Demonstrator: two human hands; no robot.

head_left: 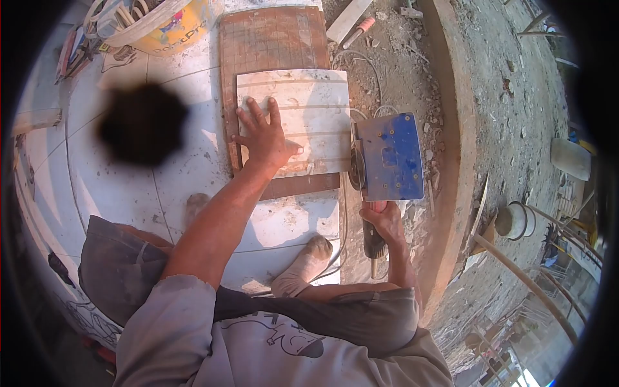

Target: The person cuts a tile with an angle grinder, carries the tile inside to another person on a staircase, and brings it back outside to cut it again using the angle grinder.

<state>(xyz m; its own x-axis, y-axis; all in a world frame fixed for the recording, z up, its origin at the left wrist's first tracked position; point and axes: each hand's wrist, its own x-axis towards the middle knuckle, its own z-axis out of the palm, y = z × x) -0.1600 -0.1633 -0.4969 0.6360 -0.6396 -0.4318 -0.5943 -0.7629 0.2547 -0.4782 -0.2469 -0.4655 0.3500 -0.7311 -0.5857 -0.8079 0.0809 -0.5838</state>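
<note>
Far left, a short wooden piece point(37, 120) lies at the edge of the white tiled floor point(122, 187); above it, toward the top, stands a yellow bucket point(184, 32) with coiled items inside. Next, the left hand point(265, 140): palm down, fingers and thumb spread apart, resting on the pale slab point(313, 97). Slab is ribbed with parallel lines, dusty, and lies flat on a larger brown board point(274, 39), which shows beyond it at the top, along its left side and below. A bare foot point(314, 255) is on the floor just below the board. At the slab's right edge, a round disc point(358, 169) sits beside a blue plate point(400, 158), both part of a power tool point(374, 240); contact between disc and slab cannot be made out. Right hand point(385, 218): fingers closed around the tool's body, below the plate. Above, a red-handled tool point(359, 32) lies on the rubble-strewn ground point(412, 71), near a thin cable point(380, 74). Farther right, a long raised ledge point(456, 148); beyond it, a pale round container point(511, 221).
</note>
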